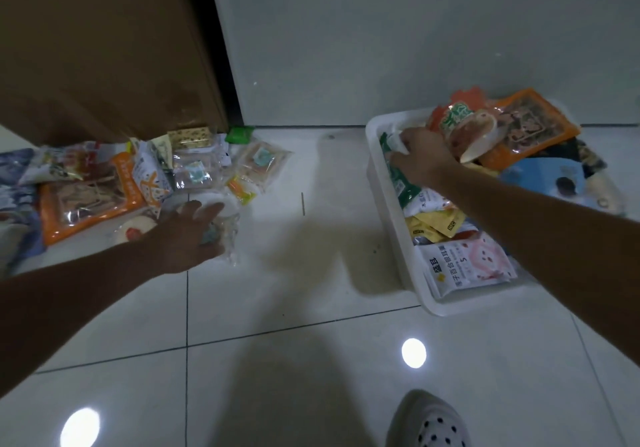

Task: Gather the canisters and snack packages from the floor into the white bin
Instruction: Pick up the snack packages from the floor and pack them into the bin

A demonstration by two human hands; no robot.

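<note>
Right arm is reaching forward into the white bin. Right hand is palm down, fingers curling tight on a green packet just inside the bin's left wall. Left arm is stretching out well left of the bin. Left hand is lying over a clear canister on the floor beside the snack pile; cannot tell if it's gripping.
</note>
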